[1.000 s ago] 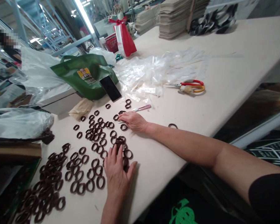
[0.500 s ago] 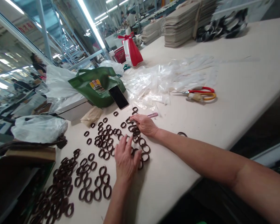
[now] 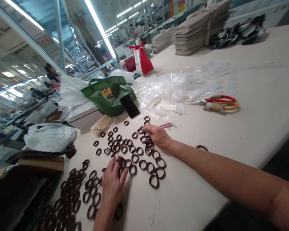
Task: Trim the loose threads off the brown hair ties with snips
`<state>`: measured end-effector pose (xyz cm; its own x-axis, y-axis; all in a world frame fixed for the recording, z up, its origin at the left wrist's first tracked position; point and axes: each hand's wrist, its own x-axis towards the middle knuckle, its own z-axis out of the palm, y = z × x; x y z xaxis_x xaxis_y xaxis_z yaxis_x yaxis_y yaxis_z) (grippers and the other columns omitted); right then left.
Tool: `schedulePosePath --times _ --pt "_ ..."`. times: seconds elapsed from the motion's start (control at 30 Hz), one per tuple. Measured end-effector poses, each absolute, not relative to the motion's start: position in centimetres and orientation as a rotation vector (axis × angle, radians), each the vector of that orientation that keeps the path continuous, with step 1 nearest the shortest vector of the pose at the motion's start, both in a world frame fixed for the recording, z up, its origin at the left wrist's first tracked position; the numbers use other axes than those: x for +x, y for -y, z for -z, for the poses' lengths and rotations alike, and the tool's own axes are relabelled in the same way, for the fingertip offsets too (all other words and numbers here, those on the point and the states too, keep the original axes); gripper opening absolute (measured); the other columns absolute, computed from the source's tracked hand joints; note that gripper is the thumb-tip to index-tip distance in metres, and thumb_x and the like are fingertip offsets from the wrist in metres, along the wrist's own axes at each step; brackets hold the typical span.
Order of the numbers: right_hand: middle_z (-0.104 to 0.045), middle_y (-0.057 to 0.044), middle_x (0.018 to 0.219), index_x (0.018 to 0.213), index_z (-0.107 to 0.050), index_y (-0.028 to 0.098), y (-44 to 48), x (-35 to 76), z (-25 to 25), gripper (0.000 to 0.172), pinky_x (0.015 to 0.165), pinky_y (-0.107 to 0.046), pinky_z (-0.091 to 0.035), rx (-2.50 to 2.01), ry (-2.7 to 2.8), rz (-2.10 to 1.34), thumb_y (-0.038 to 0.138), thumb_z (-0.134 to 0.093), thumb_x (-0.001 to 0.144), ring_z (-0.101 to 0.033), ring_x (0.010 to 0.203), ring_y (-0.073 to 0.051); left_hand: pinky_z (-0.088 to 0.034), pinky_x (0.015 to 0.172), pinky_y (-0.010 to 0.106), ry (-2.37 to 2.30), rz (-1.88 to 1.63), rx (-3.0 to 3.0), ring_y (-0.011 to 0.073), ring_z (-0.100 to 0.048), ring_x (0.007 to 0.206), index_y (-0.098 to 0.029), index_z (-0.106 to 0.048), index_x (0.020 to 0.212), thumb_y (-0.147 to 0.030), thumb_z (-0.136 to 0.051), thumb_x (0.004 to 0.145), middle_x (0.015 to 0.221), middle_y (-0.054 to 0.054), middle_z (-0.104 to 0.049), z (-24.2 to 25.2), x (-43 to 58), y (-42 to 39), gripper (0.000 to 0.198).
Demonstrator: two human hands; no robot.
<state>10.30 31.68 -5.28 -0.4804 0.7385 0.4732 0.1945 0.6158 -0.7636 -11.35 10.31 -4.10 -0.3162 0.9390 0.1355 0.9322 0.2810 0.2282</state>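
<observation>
Many dark brown rings (image 3: 135,158), like hair ties or bands, lie loose on the pale tabletop, with a denser pile (image 3: 69,195) at lower left. My left hand (image 3: 112,183) rests low over the near rings, fingers and thumb apart, with a few tilted rings between fingertips and thumb. Farther off, my right hand (image 3: 159,136) has its fingertips pinched together at a brown ring at the far right of the spread. A pink-handled cutter (image 3: 166,125) lies just beyond that hand. One ring (image 3: 202,148) sits alone beside my right forearm.
Red-and-orange-handled scissors (image 3: 221,103) and clear plastic bags (image 3: 163,89) lie beyond. A phone (image 3: 129,106) leans on a green bag (image 3: 108,96). An open box (image 3: 45,163) stands at left; grey stacked sheets (image 3: 191,35) are at the back. People work in the distance.
My left hand has moved left and nearer, uncovering rings now spread between my hands. My right hand stays at the same group of rings. The camera view has shifted slightly.
</observation>
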Motion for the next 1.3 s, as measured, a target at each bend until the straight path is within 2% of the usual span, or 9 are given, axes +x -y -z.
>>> schedulePosePath --times 0.17,0.3,0.47,0.57,0.67,0.9,1.03,1.13,1.3 --pt "-0.07 -0.005 0.105 0.104 -0.07 0.021 -31.9 10.1 5.5 0.03 0.093 -0.03 -0.048 -0.768 2.014 -0.821 0.005 -0.05 0.088 -0.064 0.098 -0.018 -0.035 0.113 0.051 -2.606 -0.535 1.809 0.0331 -0.042 0.137 -0.015 -0.061 0.122 -0.054 -0.039 0.093 0.141 0.019 -0.051 3.3 -15.4 -12.4 0.054" --pt "-0.07 -0.004 0.105 0.104 -0.069 0.02 -31.8 10.2 5.4 0.029 0.092 -0.029 -0.048 -0.786 2.029 -0.832 0.005 -0.05 0.089 -0.063 0.096 -0.017 -0.034 0.112 0.054 -2.579 -0.423 1.727 0.0355 -0.044 0.135 -0.009 -0.057 0.129 -0.053 -0.038 0.092 0.14 0.023 -0.052 3.7 -17.2 -15.4 0.06" --pt "-0.069 -0.003 0.104 0.103 -0.07 0.021 -31.6 10.2 5.2 0.028 0.089 -0.028 -0.048 -0.808 2.021 -0.865 0.006 -0.05 0.09 -0.063 0.095 -0.016 -0.042 0.106 0.048 -2.529 -0.549 2.0 0.0323 -0.055 0.122 -0.015 -0.066 0.117 -0.052 -0.047 0.089 0.131 0.017 -0.061 2.8 -15.4 -16.7 0.05" --pt "-0.069 -0.004 0.103 0.103 -0.07 0.021 -31.6 10.2 5.2 0.029 0.089 -0.028 -0.048 -0.804 2.021 -0.865 0.005 -0.049 0.089 -0.063 0.095 -0.016 -0.047 0.094 0.045 -2.635 -0.677 2.034 0.0302 -0.063 0.104 -0.018 -0.071 0.102 -0.05 -0.049 0.089 0.112 0.013 -0.069 1.6 -13.6 -15.9 0.04" --pt "-0.069 -0.004 0.101 0.104 -0.069 0.02 -31.6 10.1 5.2 0.03 0.088 -0.028 -0.048 -0.8 2.027 -0.854 0.004 -0.05 0.088 -0.063 0.094 -0.016 -0.048 0.082 0.039 -2.504 -0.638 2.031 0.0243 -0.065 0.085 -0.023 -0.073 0.09 -0.049 -0.052 0.089 0.091 0.006 -0.072 1.1 -11.4 -15.1 0.034" --pt "-0.069 -0.003 0.099 0.103 -0.069 0.02 -31.6 10.1 5.1 0.029 0.088 -0.027 -0.048 -0.826 2.045 -0.846 0.004 -0.051 0.088 -0.063 0.091 -0.016 -0.045 0.073 0.034 -2.355 -0.563 1.908 0.0211 -0.063 0.079 -0.025 -0.071 0.074 -0.041 -0.055 0.085 0.078 0.002 -0.07 2.0 -7.4 -15.4 0.025" --pt "-0.07 -0.004 0.101 0.102 -0.069 0.019 -31.6 10.2 4.8 0.029 0.09 -0.029 -0.048 -0.796 2.014 -0.846 0.003 -0.05 0.088 -0.063 0.094 -0.016 -0.044 0.074 0.033 -2.368 -0.708 1.795 0.0207 -0.063 0.077 -0.023 -0.068 0.072 -0.041 -0.055 0.084 0.077 0.002 -0.07 1.5 -6.2 -15.0 0.025" --pt "-0.07 -0.005 0.104 0.104 -0.068 0.018 -30.8 10.2 3.9 0.028 0.091 -0.029 -0.048 -0.7 1.97 -0.863 0.005 -0.05 0.088 -0.064 0.097 -0.016 -0.044 0.067 0.03 -2.417 -0.87 1.508 0.0172 -0.062 0.066 -0.023 -0.067 0.074 -0.043 -0.059 0.081 0.071 -0.001 -0.069 0.6 -5.5 -13.8 0.023" --pt "-0.069 -0.001 0.087 0.103 -0.068 0.019 -26.3 10.3 1.5 0.017 0.07 -0.022 -0.048 -0.531 1.926 -1.159 0.026 -0.057 0.093 -0.061 0.071 -0.011 -0.045 0.064 0.026 -2.461 -1.106 1.195 0.0152 -0.062 0.065 -0.022 -0.067 0.076 -0.051 -0.063 0.079 0.069 -0.002 -0.069 -0.4 -4.2 -11.6 0.029"
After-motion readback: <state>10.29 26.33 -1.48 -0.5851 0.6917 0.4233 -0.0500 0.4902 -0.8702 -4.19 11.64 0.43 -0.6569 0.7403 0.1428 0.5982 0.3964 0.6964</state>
